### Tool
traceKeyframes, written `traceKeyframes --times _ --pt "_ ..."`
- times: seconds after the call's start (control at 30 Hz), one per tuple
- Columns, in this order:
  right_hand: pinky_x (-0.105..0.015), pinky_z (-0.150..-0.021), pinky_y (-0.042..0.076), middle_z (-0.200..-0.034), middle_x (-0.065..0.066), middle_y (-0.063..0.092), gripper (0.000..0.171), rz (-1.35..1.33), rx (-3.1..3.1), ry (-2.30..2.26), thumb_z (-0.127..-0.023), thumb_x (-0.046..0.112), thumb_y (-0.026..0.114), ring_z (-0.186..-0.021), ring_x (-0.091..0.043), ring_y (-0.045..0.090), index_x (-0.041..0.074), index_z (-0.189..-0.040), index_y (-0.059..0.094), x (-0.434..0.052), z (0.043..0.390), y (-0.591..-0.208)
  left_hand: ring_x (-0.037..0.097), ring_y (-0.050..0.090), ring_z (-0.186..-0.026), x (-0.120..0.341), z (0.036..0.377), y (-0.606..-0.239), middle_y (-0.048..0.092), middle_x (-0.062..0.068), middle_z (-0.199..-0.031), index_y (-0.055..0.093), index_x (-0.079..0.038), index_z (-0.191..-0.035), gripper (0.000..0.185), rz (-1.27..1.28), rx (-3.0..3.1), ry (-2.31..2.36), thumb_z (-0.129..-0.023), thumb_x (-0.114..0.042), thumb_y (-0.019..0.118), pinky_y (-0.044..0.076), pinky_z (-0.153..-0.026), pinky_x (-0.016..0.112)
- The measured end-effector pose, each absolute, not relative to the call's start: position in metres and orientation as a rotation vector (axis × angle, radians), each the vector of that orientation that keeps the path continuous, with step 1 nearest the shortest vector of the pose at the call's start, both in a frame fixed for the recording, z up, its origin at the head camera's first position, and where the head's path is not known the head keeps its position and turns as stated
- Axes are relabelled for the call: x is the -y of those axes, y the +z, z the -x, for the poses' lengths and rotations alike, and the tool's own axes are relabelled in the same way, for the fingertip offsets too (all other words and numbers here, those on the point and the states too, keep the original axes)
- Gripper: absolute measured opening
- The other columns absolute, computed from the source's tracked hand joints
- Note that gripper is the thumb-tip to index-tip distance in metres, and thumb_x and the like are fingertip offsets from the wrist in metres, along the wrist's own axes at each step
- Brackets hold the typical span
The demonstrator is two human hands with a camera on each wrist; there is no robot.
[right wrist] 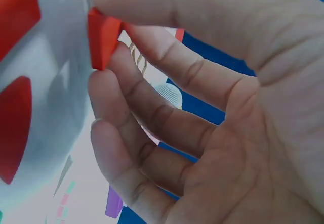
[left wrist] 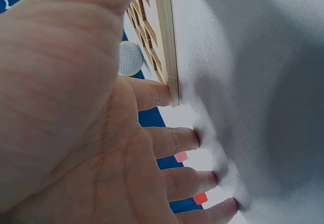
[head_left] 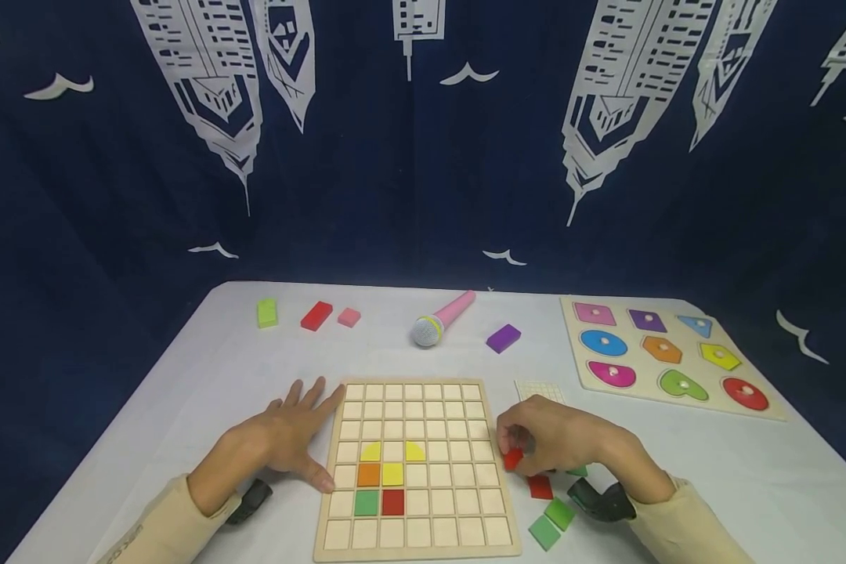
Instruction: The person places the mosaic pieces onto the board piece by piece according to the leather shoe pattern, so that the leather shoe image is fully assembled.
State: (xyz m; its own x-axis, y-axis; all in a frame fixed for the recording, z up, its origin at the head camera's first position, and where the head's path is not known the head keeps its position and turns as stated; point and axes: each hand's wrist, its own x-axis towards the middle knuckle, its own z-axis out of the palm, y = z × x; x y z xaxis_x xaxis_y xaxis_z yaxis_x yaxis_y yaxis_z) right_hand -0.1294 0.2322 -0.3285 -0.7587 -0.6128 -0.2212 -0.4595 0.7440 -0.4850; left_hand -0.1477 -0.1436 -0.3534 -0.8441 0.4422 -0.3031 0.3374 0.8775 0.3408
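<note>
In the frame's lower right, the right hand is pinching a small flat red tile. The left hand, fingers spread, is touching the pale wooden grid board, lower centre. Uneven finger pressure could be risking a dropped tile.

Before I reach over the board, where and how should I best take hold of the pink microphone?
Probably by the slim pink handle, from above, pinching across its long sides. The microphone lies flat, the handle slanting away rightward from the wide, round head; the purple block lies apart, leaving both sides free.
</note>
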Motion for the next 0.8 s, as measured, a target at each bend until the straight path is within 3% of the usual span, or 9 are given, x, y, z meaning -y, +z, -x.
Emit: traceKeyframes --times 0.47,0.8 --pt "-0.022 -0.077 0.05 -0.079 0.016 0.061 0.021 0.986 -2.619 -0.647 -0.078 0.017 0.083 -0.081 -0.006 0.056 0.026 -0.082 0.064 -0.211 0.12 -0.328 0.056 0.005 -0.15 0.142 0.149 -0.354 0.012 0.027 -0.165 0.022 -0.01 -0.16 0.135 -0.555 -2.674 0.371 -0.053 -0.054 0.092 0.016 -0.116 0.072" --pt "-0.019 -0.072 0.051 -0.079 0.013 0.061 0.017 1.063 -2.597 -0.75 -0.078 0.014 0.08 -0.076 -0.008 0.057 0.022 -0.084 0.066 -0.189 0.118 -0.339 0.057 0.005 -0.149 0.142 0.148 -0.354 0.012 0.028 -0.165 0.023 -0.01 -0.16 0.136 -0.558 -2.682 0.38 -0.052 -0.054 0.092 0.016 -0.115 0.073"
